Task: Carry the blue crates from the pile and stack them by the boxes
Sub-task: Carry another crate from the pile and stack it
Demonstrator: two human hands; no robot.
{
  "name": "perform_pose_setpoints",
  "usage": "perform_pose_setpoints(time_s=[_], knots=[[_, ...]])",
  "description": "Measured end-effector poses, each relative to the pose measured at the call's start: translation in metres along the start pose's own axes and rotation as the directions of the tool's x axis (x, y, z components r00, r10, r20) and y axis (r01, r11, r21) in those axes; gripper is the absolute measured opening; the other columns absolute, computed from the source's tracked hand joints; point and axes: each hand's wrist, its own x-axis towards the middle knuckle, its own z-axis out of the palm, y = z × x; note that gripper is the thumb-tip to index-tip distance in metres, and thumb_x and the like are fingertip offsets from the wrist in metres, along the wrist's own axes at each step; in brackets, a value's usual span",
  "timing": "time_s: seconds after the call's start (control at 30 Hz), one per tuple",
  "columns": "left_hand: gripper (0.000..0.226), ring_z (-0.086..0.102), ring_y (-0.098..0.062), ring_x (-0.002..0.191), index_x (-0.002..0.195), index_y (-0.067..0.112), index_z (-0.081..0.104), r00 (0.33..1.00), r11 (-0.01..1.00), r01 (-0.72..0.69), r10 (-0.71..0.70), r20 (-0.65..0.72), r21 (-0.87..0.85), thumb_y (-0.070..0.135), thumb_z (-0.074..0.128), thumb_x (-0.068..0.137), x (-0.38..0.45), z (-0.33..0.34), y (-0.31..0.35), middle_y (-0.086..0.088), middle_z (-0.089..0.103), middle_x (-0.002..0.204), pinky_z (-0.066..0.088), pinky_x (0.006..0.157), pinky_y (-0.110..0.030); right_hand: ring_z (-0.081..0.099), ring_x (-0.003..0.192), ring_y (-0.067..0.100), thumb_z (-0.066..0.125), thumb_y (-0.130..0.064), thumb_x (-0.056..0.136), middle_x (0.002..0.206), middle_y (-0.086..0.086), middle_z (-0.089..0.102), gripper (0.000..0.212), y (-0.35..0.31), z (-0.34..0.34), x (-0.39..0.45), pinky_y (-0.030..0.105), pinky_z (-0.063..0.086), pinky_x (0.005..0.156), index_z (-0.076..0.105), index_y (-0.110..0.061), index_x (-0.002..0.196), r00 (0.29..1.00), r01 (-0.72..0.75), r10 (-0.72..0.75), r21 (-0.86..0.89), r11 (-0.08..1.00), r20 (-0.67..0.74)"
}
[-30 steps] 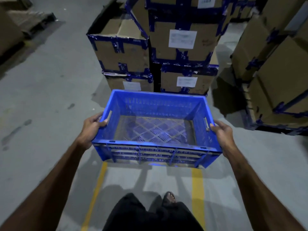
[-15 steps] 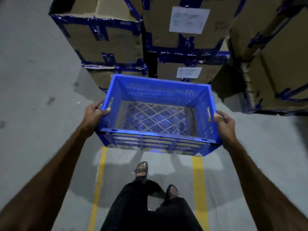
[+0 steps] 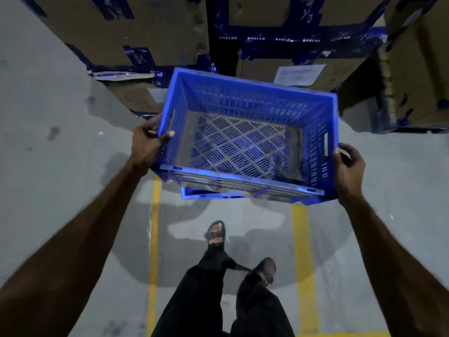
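Between the two hands, held above the grey floor (image 3: 48,190), hangs the blue crate (image 3: 245,142), empty, its slotted bottom showing. Its far rim comes close to the taped cardboard boxes (image 3: 150,27) stacked beyond the hands; whether it touches them cannot be told. Under the crate's near edge a second blue rim (image 3: 213,196) shows, though what it belongs to is unclear.

Open floor lies wide to the outside of the left hand (image 3: 145,144). Beyond the right hand (image 3: 348,171) the room is tighter, with more boxes (image 3: 418,69) standing near. Toward the body from the hands, two yellow lines (image 3: 302,251) run along the floor, and the person's feet in dark sandals (image 3: 215,233) stand between them.

Each hand grips a short side of the crate at its rim. On the left, the thumb hooks over the rim just beside the handle slot while the fingers curl round the outside. On the right, the fingers wrap the outer wall near its handle slot.

A white paper label (image 3: 300,74) sits on a box beyond the crate's far rim; its print is too small to read. Blue tape (image 3: 279,40) on the boxes carries repeated white lettering, also illegible.
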Motion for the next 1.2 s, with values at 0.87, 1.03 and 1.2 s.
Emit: perform_pose_setpoints(time_s=[0.87, 1.03, 1.2], knots=[[0.049, 0.053, -0.036, 0.128, 0.137, 0.021, 0.058, 0.926, 0.448, -0.371, 0.245, 0.287, 0.813, 0.045, 0.044, 0.097, -0.133, 0.041, -0.040, -0.010, 0.061, 0.130, 0.030, 0.111, -0.057, 0.062, 0.116, 0.028, 0.048, -0.032, 0.093, 0.121, 0.005, 0.066, 0.047, 0.053, -0.032, -0.079, 0.050, 0.031, 0.112, 0.060, -0.020, 0.136, 0.758, 0.652, -0.318, -0.645, 0.398, 0.570], [0.040, 0.065, -0.034, 0.113, 0.121, 0.021, 0.068, 0.936, 0.391, -0.351, 0.111, 0.335, 0.851, 0.034, 0.044, 0.092, -0.106, 0.022, -0.032, -0.009, 0.072, 0.117, 0.028, 0.110, -0.055, 0.068, 0.107, 0.026, 0.040, -0.028, 0.086, 0.110, 0.002, 0.072, 0.046, 0.052, -0.040, -0.050, 0.046, 0.033, 0.106, 0.067, -0.024, 0.123, 0.685, 0.728, -0.313, -0.615, 0.302, 0.657], [0.042, 0.064, -0.038, 0.111, 0.118, 0.022, 0.069, 0.937, 0.546, -0.348, 0.205, 0.281, 0.762, 0.045, 0.043, 0.094, -0.108, 0.012, -0.031, -0.011, 0.071, 0.116, 0.051, 0.091, -0.052, 0.063, 0.110, 0.034, 0.051, -0.033, 0.093, 0.116, 0.007, 0.068, 0.031, 0.057, -0.042, -0.048, 0.046, 0.048, 0.094, 0.071, -0.020, 0.112, 0.666, 0.745, -0.465, -0.546, 0.383, 0.583]])
